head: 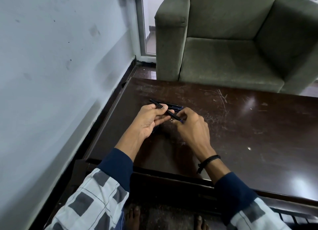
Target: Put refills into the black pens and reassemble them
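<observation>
One black pen [164, 109] was held above the dark worktop [240, 126], slanting from upper left to lower right. The left hand [151, 120] had its grip closed round the middle of the barrel; the right hand [191, 124] pinched the lower, bluish tip. More dark pens [173, 106] lay just behind (their number unclear). No writing was legible on any of them
</observation>
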Demonstrator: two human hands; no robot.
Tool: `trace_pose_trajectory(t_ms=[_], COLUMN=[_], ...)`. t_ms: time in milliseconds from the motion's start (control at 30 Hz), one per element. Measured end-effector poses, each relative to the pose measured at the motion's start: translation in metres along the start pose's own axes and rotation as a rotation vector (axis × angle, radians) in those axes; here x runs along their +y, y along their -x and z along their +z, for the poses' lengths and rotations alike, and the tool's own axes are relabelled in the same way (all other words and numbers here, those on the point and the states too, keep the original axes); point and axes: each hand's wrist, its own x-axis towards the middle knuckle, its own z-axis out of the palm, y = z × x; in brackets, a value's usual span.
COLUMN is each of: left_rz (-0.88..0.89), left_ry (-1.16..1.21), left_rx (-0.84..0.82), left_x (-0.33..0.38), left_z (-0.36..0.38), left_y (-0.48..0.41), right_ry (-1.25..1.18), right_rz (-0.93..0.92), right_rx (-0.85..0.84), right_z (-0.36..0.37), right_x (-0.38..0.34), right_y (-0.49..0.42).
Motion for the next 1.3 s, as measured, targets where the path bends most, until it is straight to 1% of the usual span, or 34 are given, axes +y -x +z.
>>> trace_pose_trajectory(t_ms=[67, 233, 433, 600, 800, 967, 1133, 1300], left_rz=[-0.006, -0.003, -0.008, -0.004, 0.009, 0.006, 0.0, 0.01], left_ry=[-0.002, 0.008, 0.007, 0.011, 0.002, 0.002, 0.003, 0.005], left_rx=[-0.002, -0.004, -0.003, 0.003, 0.009, 0.007, 0.009, 0.006], left_x=[-0.0004, -0.0005, -0.0011, -0.0006, -0.0026, -0.0018, -0.0021, -0.0008], left_z=[0.0003, -0.0004, -0.0005, -0.0003, 0.0003, 0.0004, 0.0008, -0.0005], left_y=[0.0001, -0.0003, -0.0003, -0.0003, 0.0007, 0.0007, 0.001, 0.0007], right_ry=[0.009, 0.013, 0.002, 0.007, 0.008, 0.006, 0.016, 0.019], right_rz=[0.013, 0.013, 0.024, 0.024, 0.017, 0.017, 0.033, 0.006], right_rx=[0.011, -0.026, 0.026, -0.001, 0.007, -0.032, -0.001, -0.027], right_z=[0.0002, -0.0008, -0.0001, -0.0001, -0.0001, -0.0002, 0.0003, 0.0003], right_x=[0.0009, 0.0, 0.0006, 0.0003, 0.0, 0.0003, 0.0009, -0.0002], right_y=[-0.0006, -0.0007, -0.0009, -0.0017, -0.0002, 0.0, -0.0002, 0.0002])
